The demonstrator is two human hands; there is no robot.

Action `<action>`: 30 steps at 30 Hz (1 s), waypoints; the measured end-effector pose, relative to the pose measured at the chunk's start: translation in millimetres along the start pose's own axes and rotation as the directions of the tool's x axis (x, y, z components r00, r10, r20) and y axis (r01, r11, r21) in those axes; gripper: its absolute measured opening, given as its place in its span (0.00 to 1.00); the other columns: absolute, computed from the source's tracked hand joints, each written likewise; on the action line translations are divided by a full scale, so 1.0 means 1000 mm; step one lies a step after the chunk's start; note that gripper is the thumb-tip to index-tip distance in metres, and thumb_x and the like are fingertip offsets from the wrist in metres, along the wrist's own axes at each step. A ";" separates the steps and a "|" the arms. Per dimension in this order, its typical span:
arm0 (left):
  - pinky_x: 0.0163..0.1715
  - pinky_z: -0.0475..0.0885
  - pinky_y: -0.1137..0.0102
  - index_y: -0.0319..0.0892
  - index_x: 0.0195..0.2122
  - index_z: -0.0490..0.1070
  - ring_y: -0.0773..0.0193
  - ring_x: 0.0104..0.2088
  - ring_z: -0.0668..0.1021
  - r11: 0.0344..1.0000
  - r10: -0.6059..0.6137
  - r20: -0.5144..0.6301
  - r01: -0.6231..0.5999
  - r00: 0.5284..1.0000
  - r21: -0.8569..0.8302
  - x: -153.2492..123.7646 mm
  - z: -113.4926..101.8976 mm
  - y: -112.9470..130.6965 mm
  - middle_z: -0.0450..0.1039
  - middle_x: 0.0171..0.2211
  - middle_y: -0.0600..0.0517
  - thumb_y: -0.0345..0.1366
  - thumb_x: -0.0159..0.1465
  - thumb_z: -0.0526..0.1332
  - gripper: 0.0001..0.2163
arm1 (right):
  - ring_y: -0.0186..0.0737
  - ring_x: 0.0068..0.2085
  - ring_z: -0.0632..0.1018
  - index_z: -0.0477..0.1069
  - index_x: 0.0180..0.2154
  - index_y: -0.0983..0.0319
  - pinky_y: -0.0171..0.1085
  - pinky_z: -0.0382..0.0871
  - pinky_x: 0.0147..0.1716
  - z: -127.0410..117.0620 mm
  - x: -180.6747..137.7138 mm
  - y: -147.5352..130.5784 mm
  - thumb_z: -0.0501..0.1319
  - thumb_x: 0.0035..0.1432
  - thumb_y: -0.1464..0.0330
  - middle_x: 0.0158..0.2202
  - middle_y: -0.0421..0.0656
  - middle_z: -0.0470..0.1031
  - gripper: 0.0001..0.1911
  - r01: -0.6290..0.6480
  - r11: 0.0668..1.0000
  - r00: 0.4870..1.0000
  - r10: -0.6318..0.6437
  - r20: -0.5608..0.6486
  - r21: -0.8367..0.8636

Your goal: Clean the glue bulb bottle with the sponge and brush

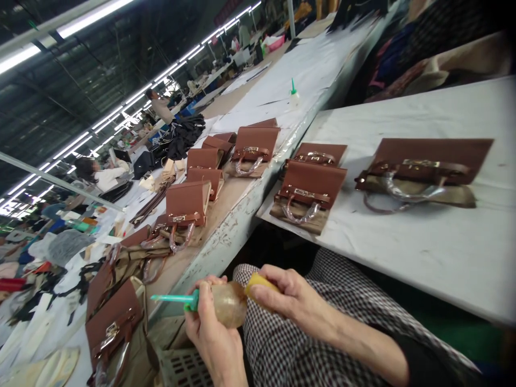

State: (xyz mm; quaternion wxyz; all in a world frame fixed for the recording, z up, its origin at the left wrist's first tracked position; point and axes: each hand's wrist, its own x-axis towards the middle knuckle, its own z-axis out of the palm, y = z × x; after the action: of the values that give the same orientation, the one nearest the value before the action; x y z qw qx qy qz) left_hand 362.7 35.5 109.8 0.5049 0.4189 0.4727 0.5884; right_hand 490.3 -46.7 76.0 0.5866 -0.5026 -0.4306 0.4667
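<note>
In my left hand (215, 333) is a squeeze glue bottle (229, 305), tipped on its side. Its long green nozzle (173, 298) points left. The fingers of my right hand (288, 293) close around a yellow block (260, 287), perhaps a sponge or rubber, held against or very near the bottle's base. Both hands are above my lap, over a checked black-and-white cloth (342, 290). Left of them lies a brown handbag (115, 328) with a metal clasp and plastic-wrapped handles. Another brown handbag (304, 196) rests on the white table beyond my right hand.
Several brown bags line the long workbench (220, 247); a larger-looking brown bag (423, 166) lies on the white table (455, 263) at right. A second green-tipped bottle (294, 95) stands farther along. A dark plastic basket (187, 368) sits below my left hand. Other people work in the background.
</note>
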 end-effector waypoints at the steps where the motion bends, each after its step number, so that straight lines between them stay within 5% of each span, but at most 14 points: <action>1: 0.40 0.78 0.62 0.40 0.35 0.73 0.58 0.37 0.80 1.000 -0.001 0.010 0.001 1.000 0.006 -0.001 0.001 -0.001 0.75 0.35 0.52 0.45 0.61 0.67 0.13 | 0.32 0.25 0.58 0.63 0.31 0.60 0.33 0.51 0.23 0.006 0.001 -0.007 0.57 0.67 0.49 0.25 0.34 0.57 0.22 0.027 1.000 0.999 -0.027 0.038 -0.009; 5: 0.36 0.78 0.66 0.41 0.35 0.73 0.58 0.38 0.79 0.999 -0.008 0.013 0.008 1.000 0.034 -0.005 -0.001 -0.004 0.75 0.35 0.52 0.45 0.59 0.69 0.13 | 0.32 0.24 0.60 0.64 0.30 0.60 0.34 0.50 0.24 0.010 0.004 0.007 0.56 0.68 0.53 0.23 0.34 0.58 0.20 0.060 0.966 0.998 -0.058 0.015 -0.252; 8: 0.35 0.78 0.66 0.40 0.34 0.72 0.61 0.35 0.78 1.000 -0.025 -0.001 0.025 1.000 -0.004 -0.003 -0.004 -0.002 0.75 0.32 0.53 0.45 0.59 0.69 0.13 | 0.33 0.23 0.59 0.60 0.27 0.60 0.35 0.49 0.24 -0.007 0.003 0.037 0.56 0.68 0.54 0.21 0.33 0.56 0.20 -0.074 0.918 0.993 0.031 -0.116 -0.389; 11: 0.39 0.79 0.63 0.39 0.32 0.72 0.62 0.34 0.78 0.998 0.025 -0.035 -0.027 0.999 -0.059 0.001 -0.005 -0.001 0.74 0.32 0.53 0.43 0.60 0.69 0.13 | 0.33 0.23 0.57 0.58 0.27 0.59 0.35 0.48 0.23 -0.015 0.001 0.040 0.55 0.68 0.53 0.21 0.33 0.54 0.22 -0.157 0.944 0.975 0.102 -0.197 -0.290; 16: 0.39 0.78 0.62 0.40 0.37 0.73 0.57 0.38 0.80 0.998 -0.055 0.001 0.055 0.999 -0.024 0.001 -0.003 -0.005 0.75 0.36 0.51 0.46 0.60 0.68 0.14 | 0.32 0.26 0.59 0.63 0.32 0.60 0.33 0.52 0.24 0.009 0.001 -0.002 0.56 0.68 0.50 0.25 0.34 0.58 0.21 0.029 1.000 0.999 -0.029 0.033 0.005; 20: 0.38 0.77 0.65 0.41 0.39 0.73 0.58 0.41 0.78 0.998 -0.053 0.004 0.053 0.999 0.028 -0.005 -0.003 -0.008 0.75 0.39 0.51 0.46 0.60 0.69 0.15 | 0.32 0.25 0.61 0.64 0.30 0.60 0.34 0.51 0.25 0.014 0.003 0.005 0.55 0.69 0.53 0.23 0.33 0.58 0.20 0.081 0.963 0.997 -0.077 0.027 -0.258; 24: 0.38 0.77 0.66 0.41 0.34 0.70 0.63 0.36 0.77 0.996 -0.088 -0.004 0.088 0.996 -0.031 -0.003 -0.004 -0.004 0.72 0.33 0.53 0.46 0.61 0.67 0.14 | 0.33 0.23 0.62 0.61 0.29 0.59 0.36 0.51 0.25 -0.013 0.003 0.046 0.55 0.69 0.54 0.21 0.34 0.59 0.20 -0.091 0.895 0.989 0.030 -0.144 -0.437; 27: 0.43 0.77 0.61 0.41 0.32 0.68 0.64 0.35 0.76 0.990 -0.051 -0.018 0.048 0.999 -0.130 0.006 -0.005 0.002 0.71 0.32 0.55 0.45 0.61 0.66 0.13 | 0.34 0.24 0.60 0.58 0.27 0.59 0.35 0.51 0.24 -0.025 0.001 0.055 0.55 0.68 0.51 0.22 0.34 0.58 0.23 -0.215 0.932 0.959 0.144 -0.246 -0.292; 30: 0.44 0.76 0.62 0.41 0.33 0.68 0.65 0.35 0.75 0.978 -0.095 0.002 0.094 0.995 -0.184 0.013 -0.004 0.004 0.70 0.32 0.55 0.45 0.61 0.66 0.13 | 0.33 0.26 0.59 0.59 0.31 0.59 0.33 0.52 0.23 -0.010 -0.002 0.032 0.55 0.67 0.47 0.25 0.34 0.57 0.24 -0.116 0.992 0.984 0.121 -0.127 0.041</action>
State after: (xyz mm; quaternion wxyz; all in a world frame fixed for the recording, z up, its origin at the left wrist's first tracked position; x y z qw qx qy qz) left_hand 356.2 47.3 112.8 0.5671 0.3456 0.4375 0.6063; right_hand 496.2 -48.7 43.4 0.5928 -0.5467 -0.3531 0.4744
